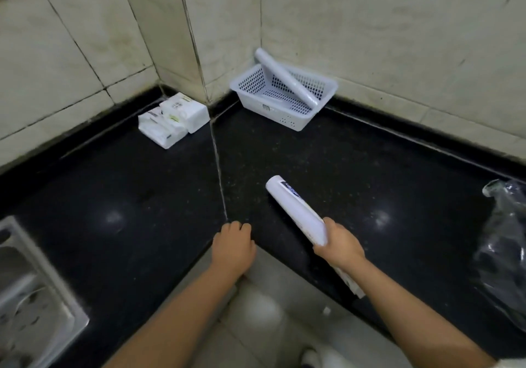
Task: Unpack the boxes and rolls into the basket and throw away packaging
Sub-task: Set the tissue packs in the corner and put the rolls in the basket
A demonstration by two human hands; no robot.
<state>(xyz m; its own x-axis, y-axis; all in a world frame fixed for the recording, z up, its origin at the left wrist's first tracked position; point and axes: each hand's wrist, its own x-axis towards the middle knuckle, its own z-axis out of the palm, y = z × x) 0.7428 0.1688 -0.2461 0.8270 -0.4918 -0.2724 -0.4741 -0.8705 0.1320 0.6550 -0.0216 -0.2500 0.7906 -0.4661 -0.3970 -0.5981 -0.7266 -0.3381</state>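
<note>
**Progress check: one roll in the basket, one roll in hand, packs waiting**

Your right hand [338, 244] is wrapped around the near end of a white roll [296, 211], just below the centre of the frame. The roll points up and to the left, toward the corner; whether its far end rests on the black tabletop [355, 162] or hangs just above it cannot be told. A strip of white wrapping appears to trail under your right wrist.

Your left hand [233, 246] rests at the tabletop's near edge with the fingers curled loosely. It holds nothing.

Done so far: the white basket [247, 94] stands in the corner, upper centre of the frame, and one roll [287, 79] lies slanted inside it, its upper end propped over the back rim against the wall.

Left to do, as judged here:
- Place the roll in your right hand into the basket.
- Move the white packs [173, 120], upper left, well apart from the basket, into it.
- Discard the crumpled clear plastic [503, 254] at the right edge of the frame.

The task appears less than half complete.
</note>
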